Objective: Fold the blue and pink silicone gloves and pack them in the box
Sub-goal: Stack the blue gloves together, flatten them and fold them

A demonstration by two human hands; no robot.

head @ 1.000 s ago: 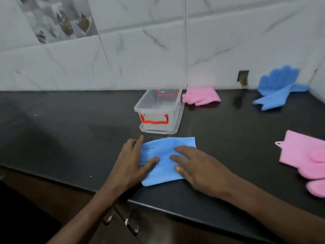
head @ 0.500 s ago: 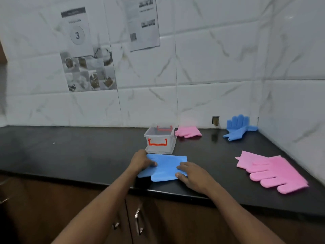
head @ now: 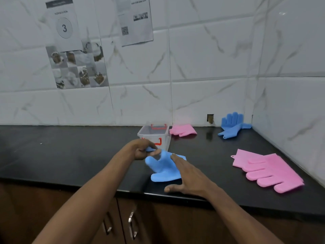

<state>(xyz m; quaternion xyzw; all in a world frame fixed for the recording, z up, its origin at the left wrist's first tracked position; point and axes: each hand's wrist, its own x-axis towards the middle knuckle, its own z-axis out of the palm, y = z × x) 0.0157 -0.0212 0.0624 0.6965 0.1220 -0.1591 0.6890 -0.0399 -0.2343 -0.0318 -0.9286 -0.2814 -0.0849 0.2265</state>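
A blue silicone glove [head: 162, 167] lies near the front of the black counter [head: 70, 155], its fingers pointing toward me. My left hand [head: 143, 150] pinches its far left corner and lifts it off the counter. My right hand [head: 189, 176] rests flat with spread fingers on the glove's right side. Just behind the glove stands the clear plastic box [head: 153, 136] with orange handles, lid off. A folded pink glove [head: 182, 130] lies right of the box. Another blue glove [head: 232, 125] leans in the back corner. A flat pink glove [head: 267, 170] lies at the right.
White marble tiles form the back wall and the right side wall, with paper sheets [head: 134, 20] taped up. The counter's front edge runs just below my right hand. Wooden cabinet doors with metal handles [head: 131, 224] sit beneath it.
The camera view has risen and widened. My left hand has gone from pressing the glove flat to pinching and lifting its far left corner. My right hand stays on the glove.
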